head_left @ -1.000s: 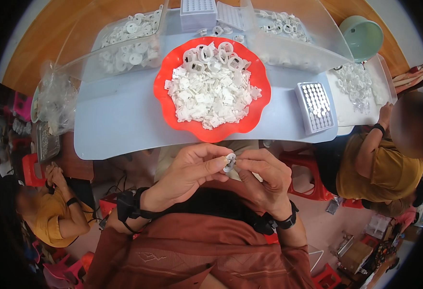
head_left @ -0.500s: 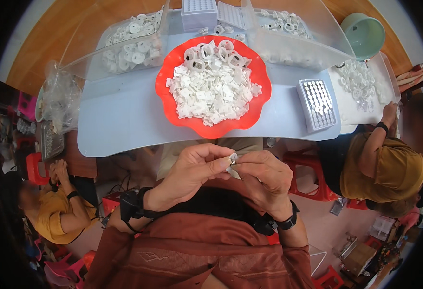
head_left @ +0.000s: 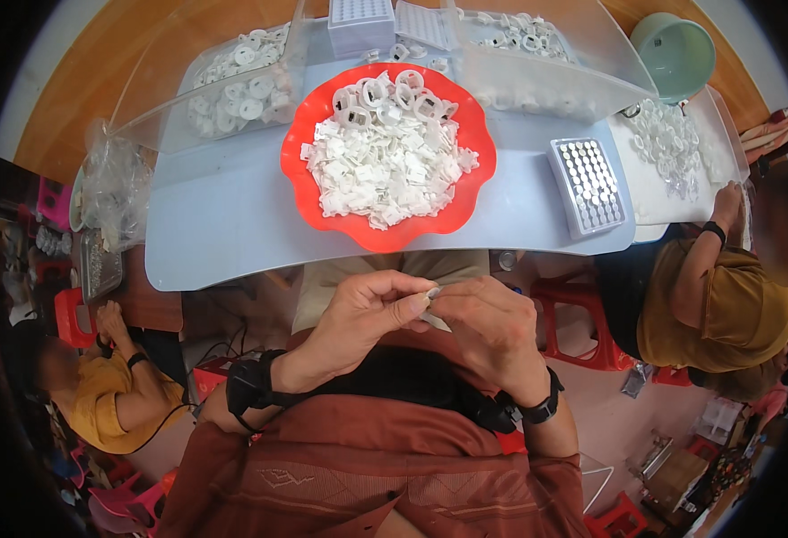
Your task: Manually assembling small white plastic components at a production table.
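Together, the left hand (head_left: 362, 318) and right hand (head_left: 492, 327) are pinching one small white plastic part (head_left: 431, 294) between closed fingertips off the pale blue table (head_left: 223, 224), risking a drop.

- The left hand (head_left: 367, 314) and right hand (head_left: 488, 323) sit slightly lower against the pale blue table (head_left: 232, 224) edge than a second ago, closer to the body.
- The small white part (head_left: 431, 294) pinched between them was plainly visible between the fingertips earlier; now it is mostly covered, only a sliver showing.
- The thumb of the left hand has closed over the part.
- The camera view has tilted marginally, the red bowl (head_left: 309, 134) appearing a little higher.
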A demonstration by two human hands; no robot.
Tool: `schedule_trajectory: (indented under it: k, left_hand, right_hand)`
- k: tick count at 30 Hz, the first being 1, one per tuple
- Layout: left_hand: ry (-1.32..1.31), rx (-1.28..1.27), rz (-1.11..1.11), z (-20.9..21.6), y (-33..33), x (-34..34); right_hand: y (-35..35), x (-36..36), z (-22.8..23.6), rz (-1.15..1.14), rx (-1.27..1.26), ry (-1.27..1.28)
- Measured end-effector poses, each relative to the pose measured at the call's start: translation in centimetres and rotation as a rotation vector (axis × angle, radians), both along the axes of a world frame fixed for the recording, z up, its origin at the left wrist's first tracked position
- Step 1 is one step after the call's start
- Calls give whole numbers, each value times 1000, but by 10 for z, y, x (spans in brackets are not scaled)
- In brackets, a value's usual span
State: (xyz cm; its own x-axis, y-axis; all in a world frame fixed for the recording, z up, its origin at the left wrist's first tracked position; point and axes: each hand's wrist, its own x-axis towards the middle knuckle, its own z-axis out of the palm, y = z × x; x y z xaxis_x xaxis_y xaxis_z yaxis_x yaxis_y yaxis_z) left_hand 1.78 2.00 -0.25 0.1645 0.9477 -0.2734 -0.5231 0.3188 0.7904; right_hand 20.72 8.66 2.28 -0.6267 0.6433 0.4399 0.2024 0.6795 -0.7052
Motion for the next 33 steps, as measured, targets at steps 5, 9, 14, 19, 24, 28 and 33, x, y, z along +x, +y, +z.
schedule_trajectory:
  k: [5, 9, 14, 19, 24, 28, 33]
  left_hand:
    - [14, 17, -2, -2, -1, 1]
    - [25, 21, -8, -2, -1, 2]
    - [49, -6, 9, -3, 1, 5]
    - [71, -12, 10, -7, 0, 7]
    - [98, -4, 1, -8, 0, 10]
    - [94, 6, -18, -4, 2, 10]
    - [84, 1, -18, -1, 2, 14]
  right_hand:
    - [-3, 0, -10, -44, -220, 163]
    - [-5, 1, -15, -57, -226, 190]
    - [-4, 0, -15, -70, 36, 93]
    - [-4, 2, -20, -75, -34, 77]
    - [-2, 8, -21, -42, -175, 101]
    - [-5, 7, -25, -59, 97, 57]
    - [-7, 9, -28, -98, 284, 27]
